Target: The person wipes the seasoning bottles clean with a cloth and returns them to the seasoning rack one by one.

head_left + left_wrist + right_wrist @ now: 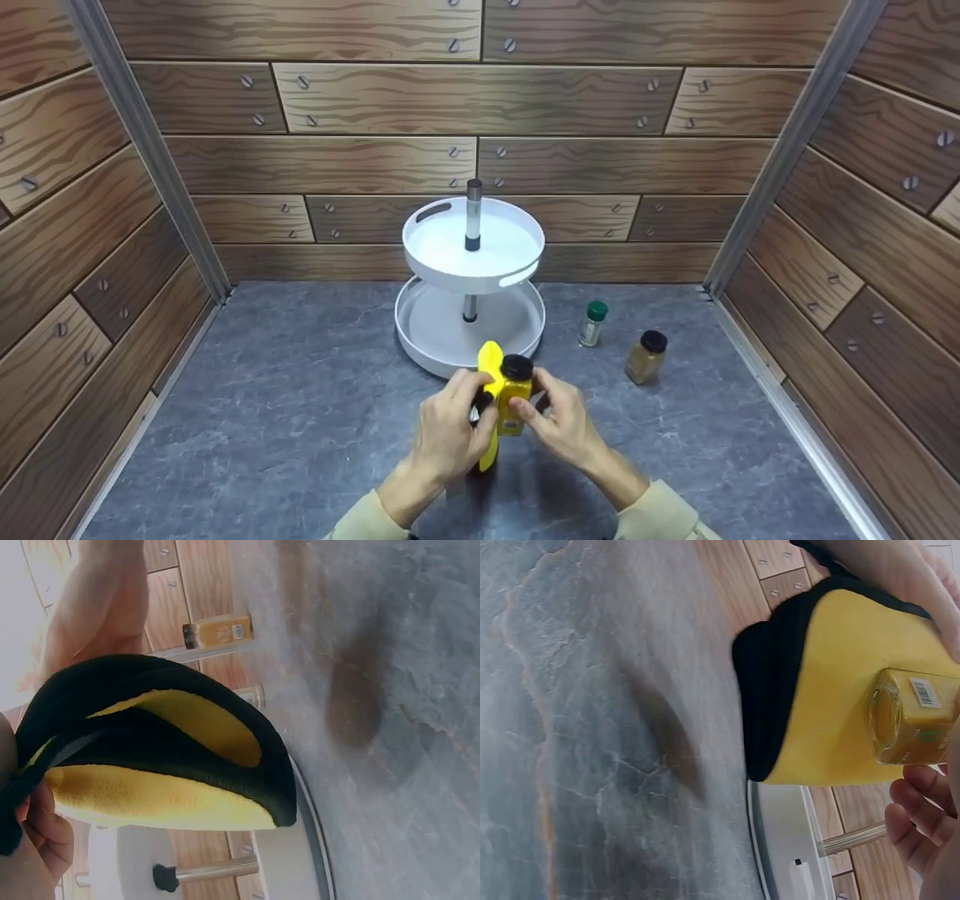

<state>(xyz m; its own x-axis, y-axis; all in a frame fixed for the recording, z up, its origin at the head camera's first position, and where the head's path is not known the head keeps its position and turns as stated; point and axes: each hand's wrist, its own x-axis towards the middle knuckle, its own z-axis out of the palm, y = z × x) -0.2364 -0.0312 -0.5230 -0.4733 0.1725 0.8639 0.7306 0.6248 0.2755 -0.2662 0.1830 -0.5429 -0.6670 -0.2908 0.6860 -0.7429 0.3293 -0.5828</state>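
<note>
My left hand (448, 421) pinches a folded yellow cloth (490, 358) with black edging between thumb and fingers. In the left wrist view the yellow cloth (165, 799) hangs in loose folds above the grey tabletop. A square spice jar (514, 409) with a black lid and yellow contents is gripped by my right hand (564, 421). Right against the cloth's yellow face, the jar (915, 716) shows its base and a barcode label in the right wrist view. Both hands are close together in front of the two-tier tray.
A white two-tier round tray (420, 259) with a central post stands at the back middle. To its right are a small green-capped jar (592, 327) and a black-lidded jar of brown spice (646, 360). Wood-patterned walls (375, 97) enclose the back and sides.
</note>
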